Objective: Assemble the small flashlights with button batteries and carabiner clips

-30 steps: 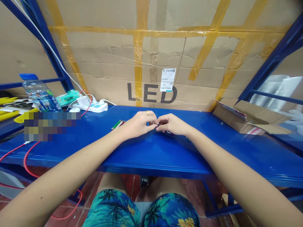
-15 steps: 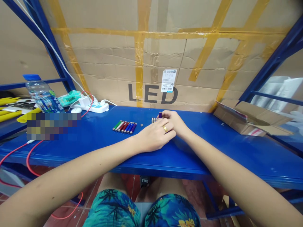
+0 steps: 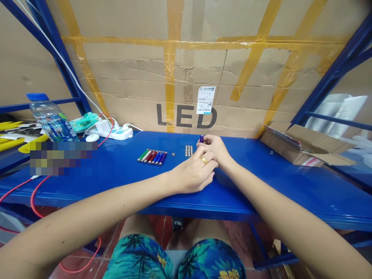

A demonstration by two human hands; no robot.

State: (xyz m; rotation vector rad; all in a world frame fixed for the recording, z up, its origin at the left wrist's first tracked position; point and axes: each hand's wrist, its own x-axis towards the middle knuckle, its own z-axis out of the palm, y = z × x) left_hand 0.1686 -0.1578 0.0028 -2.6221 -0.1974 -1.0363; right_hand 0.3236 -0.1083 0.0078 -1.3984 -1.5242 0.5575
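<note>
My right hand is closed on a small purple cylinder, held upright just above the blue shelf. My left hand, with a gold ring, rests curled on the shelf in front of the right wrist; what its fingers hold, if anything, is hidden. A cluster of tiny silver button cells lies just left of the right hand. Further left, a row of several coloured cylinders lies side by side, with one loose small piece between the row and the cluster.
A water bottle, a white power strip with plugs and a red cable are at the left. An open cardboard box sits at the right. A taped cardboard wall marked LED stands behind.
My hands parted from a joint pinch at the shelf's middle. The right hand went back to the button cells with the purple cylinder; the left dropped to rest on the shelf.
</note>
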